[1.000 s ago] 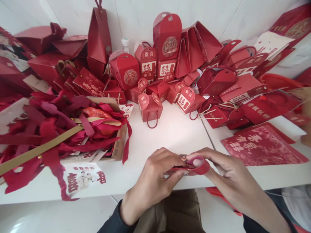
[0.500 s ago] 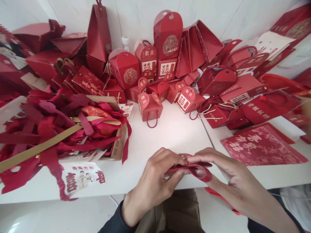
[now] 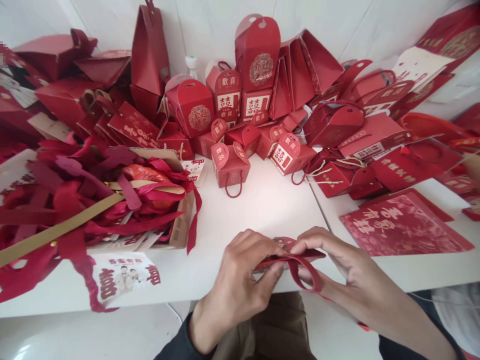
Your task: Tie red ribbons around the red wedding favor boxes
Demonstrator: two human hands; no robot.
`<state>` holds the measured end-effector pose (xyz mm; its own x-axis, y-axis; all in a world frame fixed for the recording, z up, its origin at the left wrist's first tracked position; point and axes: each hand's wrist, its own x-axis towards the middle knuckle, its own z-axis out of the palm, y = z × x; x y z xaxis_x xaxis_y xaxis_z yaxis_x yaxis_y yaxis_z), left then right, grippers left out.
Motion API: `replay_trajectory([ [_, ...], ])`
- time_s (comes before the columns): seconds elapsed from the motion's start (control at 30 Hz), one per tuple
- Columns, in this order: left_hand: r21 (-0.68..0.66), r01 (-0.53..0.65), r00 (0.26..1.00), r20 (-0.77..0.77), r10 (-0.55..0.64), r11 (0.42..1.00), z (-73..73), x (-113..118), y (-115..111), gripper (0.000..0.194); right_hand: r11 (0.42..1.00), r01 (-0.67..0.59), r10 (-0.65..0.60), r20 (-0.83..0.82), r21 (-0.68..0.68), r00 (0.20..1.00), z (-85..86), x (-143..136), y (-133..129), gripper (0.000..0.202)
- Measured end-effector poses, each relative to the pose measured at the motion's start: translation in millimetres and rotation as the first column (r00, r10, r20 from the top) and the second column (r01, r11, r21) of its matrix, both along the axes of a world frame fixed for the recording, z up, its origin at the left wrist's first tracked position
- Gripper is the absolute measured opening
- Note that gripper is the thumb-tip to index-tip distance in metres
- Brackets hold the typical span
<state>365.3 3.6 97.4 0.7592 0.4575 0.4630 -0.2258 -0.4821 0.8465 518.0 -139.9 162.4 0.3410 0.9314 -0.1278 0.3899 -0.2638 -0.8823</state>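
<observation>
Over the front edge of the table, my left hand point(image 3: 243, 275) pinches a flat red printed card piece point(image 3: 284, 243) between thumb and fingers. A red strap point(image 3: 318, 282) comes off this piece and bends into a round loop on its right side. My right hand point(image 3: 347, 267) is closed around the loop end, its fingertips on the top edge of the piece and its thumb by the loop. Fingers cover much of the piece, so its full shape is hidden. Beyond my hands, a small red box point(image 3: 231, 167) with a cord handle stands on the white table point(image 3: 262, 205).
To the left, a cardboard box point(image 3: 183, 220) overflows with red ribbons and straps, beside a printed card point(image 3: 125, 275). Red gift boxes point(image 3: 258, 55) crowd the wall. At right lie a flat red patterned bag point(image 3: 407, 225) and more boxes point(image 3: 333, 127).
The strap's loop has opened wider and rounder and hangs slightly lower. My right thumb has shifted a little at the loop, while my left hand keeps its pinch.
</observation>
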Motion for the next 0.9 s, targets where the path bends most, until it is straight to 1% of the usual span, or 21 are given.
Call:
replay_trajectory([
  [0.1, 0.011, -0.020, 1.000, -0.016, 0.020, 1.000, 0.3, -0.7, -1.0, 0.010, 0.999, -0.023, 0.022, 0.013, 0.022, 1.000, -2.0, 0.7, -1.4, 0.016],
  [0.23, 0.028, 0.016, 1.000, -0.024, -0.016, 0.999, 0.8, -0.8, -1.7, 0.021, 0.999, -0.029, 0.028, 0.019, 0.036, 0.999, -5.7, 1.7, -3.3, 0.023],
  [0.3, 0.025, 0.021, 1.000, -0.018, -0.020, 0.999, 0.3, 0.1, -2.6, 0.019, 0.999, -0.020, 0.020, 0.016, 0.039, 1.000, -7.1, 1.4, -3.5, 0.020],
  [0.4, -0.019, -0.002, 1.000, -0.019, 0.002, 1.000, -0.5, 0.7, -4.9, 0.014, 0.999, -0.015, 0.014, 0.017, 0.046, 1.000, -8.4, 0.0, -2.3, 0.013],
  [0.57, -0.126, -0.015, 0.999, -0.045, 0.009, 0.992, 1.5, -2.8, -8.2, 0.019, 0.998, -0.019, 0.020, -0.022, 0.062, 1.000, -10.9, -2.8, 2.1, 0.011],
  [0.7, -0.119, -0.039, 0.998, -0.056, 0.032, 0.992, 4.0, -2.7, -6.4, 0.017, 0.997, -0.028, 0.031, -0.031, 0.073, 0.999, -14.4, -5.3, 2.5, 0.015],
  [0.77, -0.116, -0.056, 0.998, -0.038, 0.052, 0.992, 4.4, -2.1, -5.3, 0.014, 0.996, -0.010, 0.012, -0.014, 0.086, 1.000, -16.8, -6.9, 0.4, 0.016],
  [0.9, -0.144, -0.041, 0.997, -0.066, 0.032, 0.989, 1.2, -1.8, -6.5, 0.024, 0.991, 0.017, -0.027, 0.073, 0.133, 0.997, -26.8, -5.5, -4.2, 0.019],
])
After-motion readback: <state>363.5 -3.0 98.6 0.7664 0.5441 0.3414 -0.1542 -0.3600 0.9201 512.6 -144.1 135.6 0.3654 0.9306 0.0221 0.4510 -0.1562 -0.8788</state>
